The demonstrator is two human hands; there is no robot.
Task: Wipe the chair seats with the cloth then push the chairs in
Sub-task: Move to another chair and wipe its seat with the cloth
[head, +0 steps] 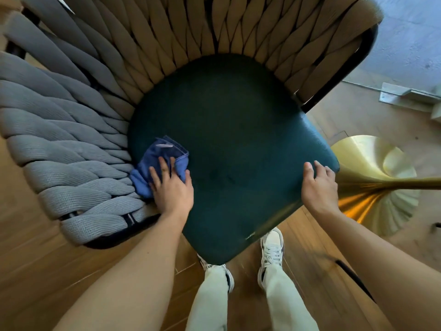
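Note:
A chair fills the view, with a dark teal seat [229,139] and a wrapped back of thick woven rope [71,130], grey on the left and beige at the top. A crumpled blue cloth [157,158] lies at the seat's left edge against the rope. My left hand [171,187] presses flat on the cloth, fingers spread over it. My right hand [319,185] grips the seat's front right corner, fingers curled over the edge.
A brass table base [374,177] with a flared foot stands just right of the seat. The chair's black frame [338,75] runs along its right side. My feet in white shoes [272,249] stand on the wooden floor under the seat's front corner.

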